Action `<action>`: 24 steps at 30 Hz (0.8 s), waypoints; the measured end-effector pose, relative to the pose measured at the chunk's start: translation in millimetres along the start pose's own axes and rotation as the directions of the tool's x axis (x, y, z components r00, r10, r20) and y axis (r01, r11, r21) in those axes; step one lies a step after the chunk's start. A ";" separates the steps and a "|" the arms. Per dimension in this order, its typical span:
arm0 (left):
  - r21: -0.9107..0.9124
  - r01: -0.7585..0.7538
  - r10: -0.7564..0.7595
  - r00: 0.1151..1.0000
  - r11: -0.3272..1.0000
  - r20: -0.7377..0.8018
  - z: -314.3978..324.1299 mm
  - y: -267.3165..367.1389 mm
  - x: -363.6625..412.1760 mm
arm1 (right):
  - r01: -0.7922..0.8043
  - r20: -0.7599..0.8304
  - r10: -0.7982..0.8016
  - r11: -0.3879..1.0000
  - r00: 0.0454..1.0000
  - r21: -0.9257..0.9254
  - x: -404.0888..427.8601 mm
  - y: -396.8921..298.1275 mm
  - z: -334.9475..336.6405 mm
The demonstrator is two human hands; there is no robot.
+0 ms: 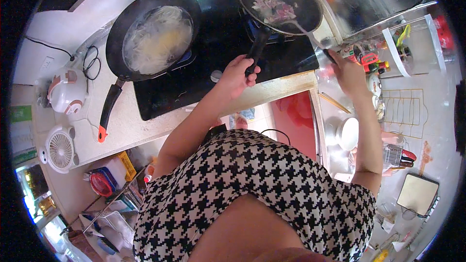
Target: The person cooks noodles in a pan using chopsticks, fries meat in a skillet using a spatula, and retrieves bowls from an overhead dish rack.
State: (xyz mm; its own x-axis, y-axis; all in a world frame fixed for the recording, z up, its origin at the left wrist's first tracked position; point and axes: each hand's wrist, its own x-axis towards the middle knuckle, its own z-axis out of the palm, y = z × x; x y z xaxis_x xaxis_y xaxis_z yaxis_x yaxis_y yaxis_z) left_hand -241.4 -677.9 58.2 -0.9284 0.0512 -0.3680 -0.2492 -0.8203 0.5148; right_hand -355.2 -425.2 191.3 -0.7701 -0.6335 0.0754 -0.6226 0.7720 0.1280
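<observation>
My left hand [238, 74] grips the black handle of a dark frying pan [302, 0] over the right burner of the gas hob [218, 25]. Chopped pieces, purple and pale like onion, [275, 9] lie in the pan. In my right hand [349, 72] is the dark handle of a metal spatula [302, 28], its blade end among the chopped pieces. To the left, a black wok [118, 52] stands on the other burner. Pale noodles [156, 43] sit in its cloudy, foamy liquid, and its handle points towards the counter's front edge.
A white and pink rice cooker [68, 91] and a small white fan [60, 149] stand on the left counter. At right are chopsticks [335, 102], a white bowl [348, 133], sauce bottles [376, 67] and a wire rack [403, 112]. A cutting board [417, 194] is farther back.
</observation>
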 end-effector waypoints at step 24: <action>0.016 -0.011 0.011 0.999 1.000 -0.032 4.5 4.1 -2.4 | -0.005 0.029 0.007 0.995 1.000 -0.099 22.4 9.6 3.9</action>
State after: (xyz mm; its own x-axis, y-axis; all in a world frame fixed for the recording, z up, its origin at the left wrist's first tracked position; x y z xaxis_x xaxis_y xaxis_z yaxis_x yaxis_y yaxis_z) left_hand -241.4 -678.9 64.7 -0.9220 0.0237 -0.3866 -0.2435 -0.8118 0.5308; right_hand -379.0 -431.7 190.4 -0.7783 -0.6260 0.0479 -0.6022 0.7660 0.2251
